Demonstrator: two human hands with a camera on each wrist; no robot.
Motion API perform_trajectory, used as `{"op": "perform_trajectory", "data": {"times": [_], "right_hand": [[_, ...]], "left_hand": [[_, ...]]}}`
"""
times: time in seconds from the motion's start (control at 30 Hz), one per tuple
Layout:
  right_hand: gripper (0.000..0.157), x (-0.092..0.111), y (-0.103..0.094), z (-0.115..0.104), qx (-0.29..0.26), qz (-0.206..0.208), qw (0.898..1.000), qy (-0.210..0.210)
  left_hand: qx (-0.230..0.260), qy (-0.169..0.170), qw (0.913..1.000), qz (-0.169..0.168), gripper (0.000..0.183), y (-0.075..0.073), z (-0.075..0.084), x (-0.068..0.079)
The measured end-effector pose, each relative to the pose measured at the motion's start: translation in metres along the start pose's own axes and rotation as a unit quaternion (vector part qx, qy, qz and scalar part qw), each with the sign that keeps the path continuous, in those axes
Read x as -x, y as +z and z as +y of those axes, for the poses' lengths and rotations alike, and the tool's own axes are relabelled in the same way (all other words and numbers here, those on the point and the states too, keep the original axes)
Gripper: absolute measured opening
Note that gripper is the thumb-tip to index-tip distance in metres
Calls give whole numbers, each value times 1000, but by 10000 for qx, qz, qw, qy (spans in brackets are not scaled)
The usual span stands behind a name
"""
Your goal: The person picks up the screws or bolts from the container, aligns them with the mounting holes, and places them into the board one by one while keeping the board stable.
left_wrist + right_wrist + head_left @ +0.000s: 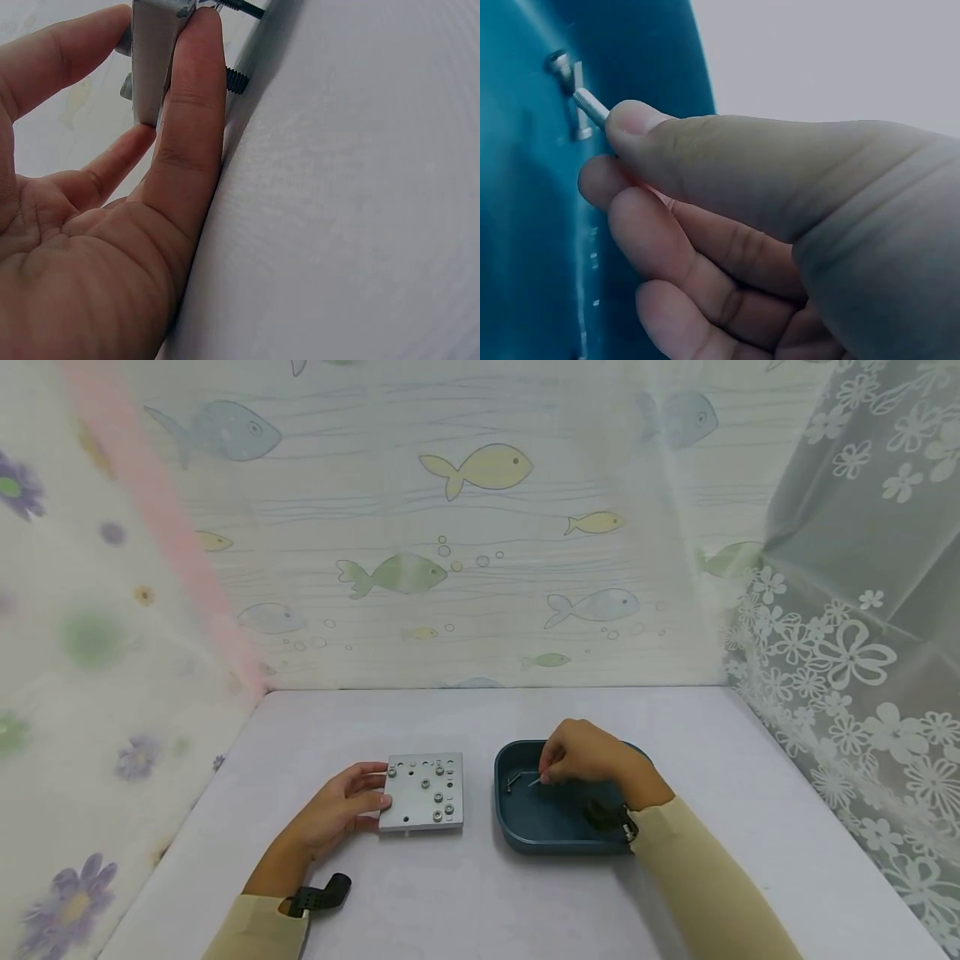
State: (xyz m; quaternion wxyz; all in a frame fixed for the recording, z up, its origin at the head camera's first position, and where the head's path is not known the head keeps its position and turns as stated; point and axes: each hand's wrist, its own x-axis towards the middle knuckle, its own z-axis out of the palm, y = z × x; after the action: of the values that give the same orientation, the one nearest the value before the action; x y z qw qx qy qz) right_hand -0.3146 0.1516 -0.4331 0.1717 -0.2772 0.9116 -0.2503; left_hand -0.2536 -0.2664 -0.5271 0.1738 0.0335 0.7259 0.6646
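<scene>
My left hand (337,810) grips a silver metal plate (405,797) by its left edge, the thumb lying on top. Several socket-head screws (425,783) stand in the plate's holes, and other holes have no screw in them. In the left wrist view, dark threaded shanks (237,80) stick out from the plate's underside. Over a dark blue tray (525,846), my right hand (588,756) pinches a small screw (591,106) between thumb and forefinger, its threaded end pointing out. A few loose screws (512,782) lie on the tray's floor just left of the fingertips.
The tray stands right of the plate on a white table (480,902). A curtain with fish prints (480,610) hangs behind the table, a flowered one (135,693) on the left and a lace-patterned one (847,652) on the right. Black bands (318,897) sit on the wrists.
</scene>
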Motion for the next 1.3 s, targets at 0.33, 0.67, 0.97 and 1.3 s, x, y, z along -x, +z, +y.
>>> {"op": "perform_trajectory", "data": {"times": [0.33, 0.67, 0.97, 1.3], "right_hand": [[5, 2, -11, -13, -363, 343, 9987, 49], [6, -2, -13, -25, -826, 911, 9923, -136], [6, -5, -11, -41, -1080, 1269, 9853, -377], [8, -4, -1, -48, -1351, 1369, 9803, -455]], "left_hand": [[46, 21, 10000, -1, 75, 0, -1, -1], [18, -11, 10000, 29, 75, -1, -3, -1], [30, -17, 10000, 56, 75, -1, -3, -1], [26, 2, 10000, 39, 74, 0, -2, -1]]}}
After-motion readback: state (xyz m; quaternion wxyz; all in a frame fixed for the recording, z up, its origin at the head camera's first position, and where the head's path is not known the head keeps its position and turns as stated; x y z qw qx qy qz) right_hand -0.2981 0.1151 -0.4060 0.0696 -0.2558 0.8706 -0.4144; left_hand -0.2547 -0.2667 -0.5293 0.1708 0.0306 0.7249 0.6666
